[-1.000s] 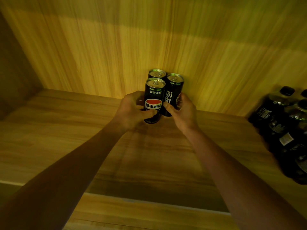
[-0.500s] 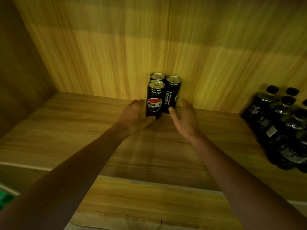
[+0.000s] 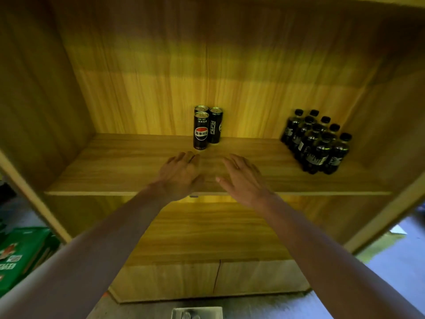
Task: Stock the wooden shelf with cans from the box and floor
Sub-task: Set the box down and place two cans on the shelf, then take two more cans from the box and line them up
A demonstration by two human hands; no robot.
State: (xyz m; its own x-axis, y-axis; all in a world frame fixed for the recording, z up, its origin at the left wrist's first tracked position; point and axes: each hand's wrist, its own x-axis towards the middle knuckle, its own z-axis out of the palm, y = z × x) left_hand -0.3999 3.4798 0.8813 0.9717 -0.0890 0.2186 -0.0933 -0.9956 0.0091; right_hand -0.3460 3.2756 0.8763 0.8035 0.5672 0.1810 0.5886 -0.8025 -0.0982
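Three tall black Pepsi cans stand upright in a tight cluster at the back middle of the wooden shelf, close to its rear panel. My left hand hovers over the shelf board a little in front of the cans, fingers spread, holding nothing. My right hand is beside it to the right, also spread and empty. Neither hand touches a can.
A shrink-wrapped pack of dark bottles sits at the right end of the shelf. A green crate stands on the floor at the lower left. A lower shelf board lies beneath. Something metallic shows at the bottom edge.
Both hands let go of the cans and pulled back toward the shelf's front edge. The view has drawn away, showing the whole compartment and the floor.
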